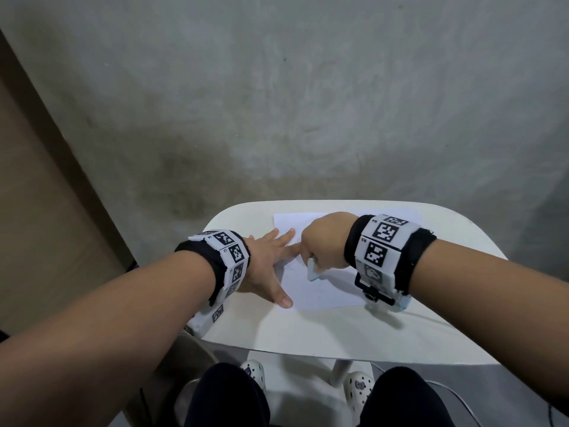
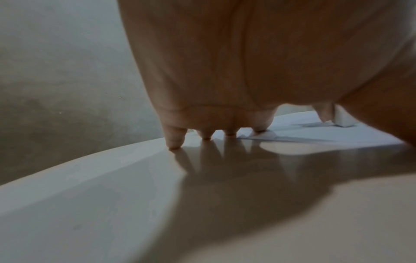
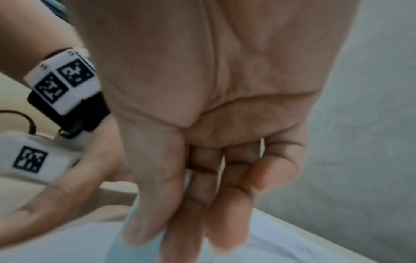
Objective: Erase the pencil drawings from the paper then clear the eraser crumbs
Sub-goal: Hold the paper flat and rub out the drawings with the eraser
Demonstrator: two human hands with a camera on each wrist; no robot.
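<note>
A white sheet of paper (image 1: 326, 288) lies on a small white table (image 1: 308, 331), with faint pencil marks near its middle. My left hand (image 1: 271, 257) lies flat with fingers spread, pressing the paper's left edge; its fingertips (image 2: 174, 145) touch the tabletop and the paper (image 2: 315, 135). My right hand (image 1: 323, 241) grips a pale blue-white eraser (image 1: 311, 271) between thumb and fingers, its lower end on the paper. The eraser (image 3: 135, 249) pokes out below the thumb in the right wrist view, and shows small at far right as the eraser (image 2: 342, 119) in the left wrist view.
The table's rounded far edge (image 1: 308, 203) meets a grey concrete floor. My knees and white clogs (image 1: 358, 388) show under the near edge. A brown wall panel (image 1: 40, 180) runs along the left. A cable (image 3: 22, 117) trails by the left wrist.
</note>
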